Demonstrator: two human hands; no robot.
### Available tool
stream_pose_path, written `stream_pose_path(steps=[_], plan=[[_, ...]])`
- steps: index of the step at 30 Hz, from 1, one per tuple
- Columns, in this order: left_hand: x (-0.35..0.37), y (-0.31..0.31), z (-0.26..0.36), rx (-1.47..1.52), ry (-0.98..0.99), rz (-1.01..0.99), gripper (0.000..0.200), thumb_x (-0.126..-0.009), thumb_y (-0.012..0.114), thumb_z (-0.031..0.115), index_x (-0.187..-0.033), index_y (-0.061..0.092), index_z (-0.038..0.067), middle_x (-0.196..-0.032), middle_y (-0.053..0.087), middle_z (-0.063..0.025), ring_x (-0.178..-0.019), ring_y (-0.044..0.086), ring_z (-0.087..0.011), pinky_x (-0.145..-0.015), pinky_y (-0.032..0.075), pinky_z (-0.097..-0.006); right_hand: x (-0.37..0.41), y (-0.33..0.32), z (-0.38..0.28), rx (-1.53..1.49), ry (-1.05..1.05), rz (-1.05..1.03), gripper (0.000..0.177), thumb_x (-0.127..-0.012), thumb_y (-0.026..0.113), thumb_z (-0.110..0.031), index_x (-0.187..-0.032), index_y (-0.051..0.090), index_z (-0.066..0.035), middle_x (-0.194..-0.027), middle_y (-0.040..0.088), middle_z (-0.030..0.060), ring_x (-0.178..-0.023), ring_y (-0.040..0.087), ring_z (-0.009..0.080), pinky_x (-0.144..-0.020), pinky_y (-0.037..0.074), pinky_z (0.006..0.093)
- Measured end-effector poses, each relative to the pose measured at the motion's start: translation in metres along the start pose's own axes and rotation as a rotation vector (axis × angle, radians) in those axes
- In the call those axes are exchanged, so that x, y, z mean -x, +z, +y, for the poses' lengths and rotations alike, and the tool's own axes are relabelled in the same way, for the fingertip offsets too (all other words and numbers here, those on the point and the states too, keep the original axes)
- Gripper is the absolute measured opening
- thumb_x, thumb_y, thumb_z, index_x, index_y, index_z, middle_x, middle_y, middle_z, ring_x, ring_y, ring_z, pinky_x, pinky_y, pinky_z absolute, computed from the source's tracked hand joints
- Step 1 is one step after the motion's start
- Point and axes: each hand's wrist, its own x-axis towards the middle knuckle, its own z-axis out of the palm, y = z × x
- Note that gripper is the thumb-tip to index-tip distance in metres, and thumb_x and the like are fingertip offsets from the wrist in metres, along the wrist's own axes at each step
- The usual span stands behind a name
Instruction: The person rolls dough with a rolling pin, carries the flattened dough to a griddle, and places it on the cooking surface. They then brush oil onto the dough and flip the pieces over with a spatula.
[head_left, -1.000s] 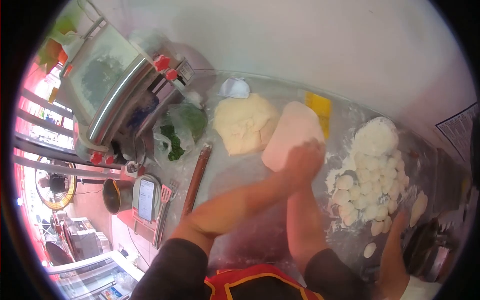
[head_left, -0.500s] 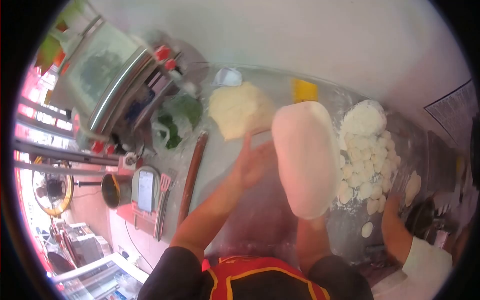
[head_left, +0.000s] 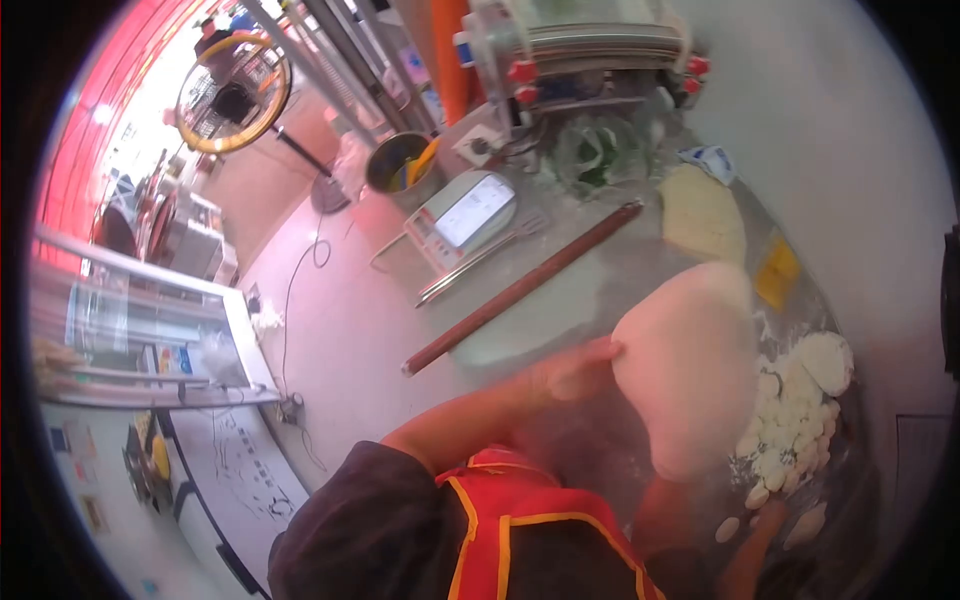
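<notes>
A flattened sheet of dough [head_left: 695, 365], pale and blurred by motion, hangs above the metal worktop in front of me. My left hand [head_left: 580, 370] is closed on its left edge, thumb and fingers pinching there. The right hand [head_left: 668, 497] is under the lower end of the sheet, bearing it; its fingers are hidden and only the wrist side shows. Beyond the sheet lies a larger slab of yellowish dough [head_left: 703, 212]. Right of it, several small floured dough pieces [head_left: 785, 425] sit in a heap, beside a white floury mound [head_left: 825, 363].
A long wooden rolling pin [head_left: 520, 287] lies left of the dough. Farther left are metal utensils [head_left: 470, 270], a phone [head_left: 475, 212] on a scale, and a pot [head_left: 395, 170]. A yellow scraper [head_left: 777, 273] lies near the wall; a rolling machine [head_left: 600, 50] stands behind. Another person's hand [head_left: 765, 525] is near the pieces.
My view has swung left. My left hand, open beside the dough sheet before, now grips its left edge. The sheet is stretched wider toward that hand.
</notes>
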Motion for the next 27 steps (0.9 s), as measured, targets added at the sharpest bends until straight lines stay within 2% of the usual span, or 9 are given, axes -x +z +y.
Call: stream_pose_path(steps=[4,7,12,15,19,21,23,25,27], plan=[[0.030,-0.002,0.025,-0.122,0.136,-0.006,0.069,-0.084,0.065,0.031,-0.138,0.032,0.003,-0.137,0.041,-0.0098,-0.125,0.041,-0.0250,-0.107,0.030,-0.0411,-0.004,0.016,-0.044,-0.003,-0.097,-0.024,0.018,-0.081,0.050,-0.015,-0.092,0.060,-0.005,-0.092,0.060,0.0144,-0.090,0.057,0.0287,-0.079,0.044,0.0352],[0.062,-0.025,0.028,-0.229,0.147,0.144,0.064,-0.084,0.065,0.027,-0.136,0.036,0.004,-0.134,0.044,-0.0101,-0.120,0.046,-0.0245,-0.102,0.037,-0.0399,0.005,0.030,-0.082,0.014,-0.150,-0.051,0.018,-0.080,0.050,-0.015,-0.090,0.060,-0.005,-0.091,0.059,0.0141,-0.089,0.057,0.0284,-0.078,0.044,0.0351],[0.140,-0.062,0.031,-0.310,0.054,0.337,0.055,-0.086,0.064,0.025,-0.133,0.041,0.008,-0.128,0.050,-0.0098,-0.115,0.050,-0.0233,-0.094,0.044,-0.0396,0.021,0.054,-0.150,0.034,-0.169,-0.066,0.016,-0.079,0.051,-0.014,-0.088,0.060,-0.005,-0.089,0.059,0.0136,-0.087,0.057,0.0279,-0.077,0.044,0.0350],[0.186,-0.121,0.046,-0.402,0.051,0.354,0.046,-0.087,0.063,0.026,-0.126,0.047,0.008,-0.118,0.055,-0.0084,-0.105,0.055,-0.0211,-0.087,0.047,-0.0372,0.026,0.070,-0.193,0.066,-0.157,-0.063,0.015,-0.078,0.051,-0.014,-0.087,0.060,-0.005,-0.089,0.059,0.0133,-0.086,0.057,0.0276,-0.076,0.044,0.0349],[0.245,-0.181,0.119,-0.272,0.327,0.501,0.035,-0.085,0.064,0.027,-0.111,0.056,0.005,-0.099,0.061,-0.0065,-0.089,0.059,-0.0179,-0.077,0.049,-0.0338,0.028,0.096,-0.261,0.129,-0.113,-0.029,0.014,-0.077,0.052,-0.013,-0.086,0.059,-0.005,-0.087,0.058,0.0128,-0.085,0.057,0.0271,-0.075,0.044,0.0348],[0.260,-0.193,0.184,-0.857,0.487,0.889,0.034,-0.086,0.062,0.030,-0.106,0.056,0.002,-0.089,0.061,-0.0059,-0.074,0.059,-0.0140,-0.059,0.048,-0.0267,0.028,0.106,-0.290,0.156,-0.084,-0.019,0.014,-0.077,0.052,-0.013,-0.085,0.059,-0.006,-0.087,0.058,0.0126,-0.084,0.057,0.0269,-0.074,0.044,0.0347],[0.253,-0.234,0.248,-1.096,0.561,1.149,0.032,-0.085,0.062,0.031,-0.098,0.058,0.002,-0.087,0.061,-0.0068,-0.069,0.056,-0.0132,-0.056,0.047,-0.0270,0.027,0.113,-0.313,0.183,-0.060,-0.012,0.013,-0.076,0.052,-0.013,-0.084,0.059,-0.006,-0.086,0.058,0.0124,-0.083,0.057,0.0267,-0.074,0.044,0.0346],[0.234,-0.260,0.302,-1.036,0.648,1.151,0.029,-0.085,0.063,0.030,-0.090,0.059,0.002,-0.078,0.060,-0.0062,-0.060,0.054,-0.0136,-0.053,0.046,-0.0270,0.022,0.119,-0.330,0.204,-0.036,-0.007,0.012,-0.076,0.052,-0.013,-0.083,0.059,-0.006,-0.086,0.058,0.0122,-0.083,0.057,0.0265,-0.073,0.045,0.0346],[0.214,-0.275,0.345,-1.162,0.608,1.126,0.037,-0.083,0.060,0.032,-0.094,0.061,-0.004,-0.089,0.062,-0.0183,-0.080,0.059,-0.0270,-0.068,0.047,-0.0355,0.015,0.126,-0.343,0.214,-0.024,-0.005,0.012,-0.075,0.053,-0.012,-0.083,0.059,-0.006,-0.085,0.058,0.0120,-0.082,0.057,0.0263,-0.072,0.045,0.0345]])
